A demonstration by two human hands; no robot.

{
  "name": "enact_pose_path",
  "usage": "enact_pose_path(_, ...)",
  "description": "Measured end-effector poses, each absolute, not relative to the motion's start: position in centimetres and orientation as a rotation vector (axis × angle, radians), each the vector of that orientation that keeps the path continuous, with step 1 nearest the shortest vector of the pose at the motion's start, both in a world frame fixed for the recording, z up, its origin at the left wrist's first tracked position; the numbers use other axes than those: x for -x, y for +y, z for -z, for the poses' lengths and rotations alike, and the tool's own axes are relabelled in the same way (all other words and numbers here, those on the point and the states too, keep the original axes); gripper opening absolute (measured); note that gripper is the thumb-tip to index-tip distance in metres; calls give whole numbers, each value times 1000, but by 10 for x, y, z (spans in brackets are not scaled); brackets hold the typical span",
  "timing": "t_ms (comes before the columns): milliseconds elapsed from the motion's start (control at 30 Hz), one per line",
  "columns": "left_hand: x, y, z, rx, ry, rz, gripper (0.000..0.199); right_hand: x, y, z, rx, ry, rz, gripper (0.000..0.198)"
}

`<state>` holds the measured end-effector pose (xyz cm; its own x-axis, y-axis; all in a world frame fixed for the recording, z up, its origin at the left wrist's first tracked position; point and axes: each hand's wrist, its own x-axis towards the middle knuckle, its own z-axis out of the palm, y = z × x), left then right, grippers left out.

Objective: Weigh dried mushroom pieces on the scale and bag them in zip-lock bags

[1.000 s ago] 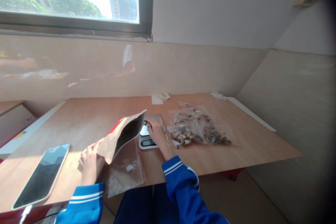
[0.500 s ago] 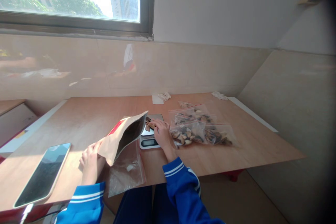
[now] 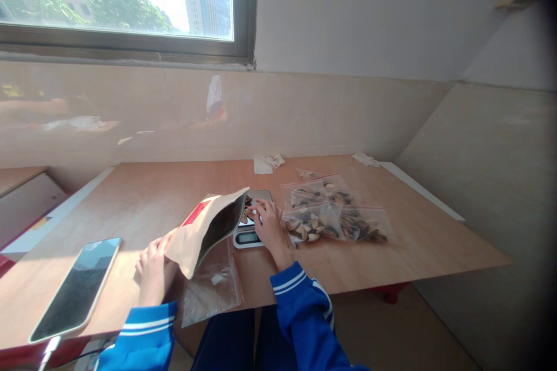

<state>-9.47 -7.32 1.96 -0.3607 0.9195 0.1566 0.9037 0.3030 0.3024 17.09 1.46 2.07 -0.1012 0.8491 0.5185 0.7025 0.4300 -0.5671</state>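
Note:
My left hand (image 3: 154,269) is closed on the lower left end of a brown kraft paper bag (image 3: 194,237) with a red label. The bag lies tilted, its mouth gaping toward a small kitchen scale (image 3: 240,239). Brown dried mushroom slices (image 3: 248,211) rest on the scale's plate, partly hidden by the bag and fingers. Over the plate, my right hand (image 3: 270,226) has its fingers curled and pinched on some of these slices. Beneath the kraft bag lies a clear zip bag (image 3: 213,298) that looks flat.
Several clear zip bags of dried mushroom slices (image 3: 308,229) lie right of the scale. A phone (image 3: 76,290) with a white cable is at the left. Crumpled tissue (image 3: 274,161) and another tissue (image 3: 365,159) lie by the wall. The table's front edge (image 3: 361,290) runs near my lap.
My right hand's fingers have drawn together at the slices on the scale. The left hand keeps its hold on the kraft bag. The whole view has shifted slightly.

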Motion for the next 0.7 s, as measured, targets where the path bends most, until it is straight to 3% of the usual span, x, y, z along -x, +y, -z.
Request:
enact_pose_path(300, 94, -74, -22, -1763, 2493, -519, 55, -174, 16, -19, 1285, -1770, -170, 32)
enact_pose_path(700, 109, -64, -11, -1716, 2273, -900, 46, -145, -74, -91, 790, -1695, -154, 34)
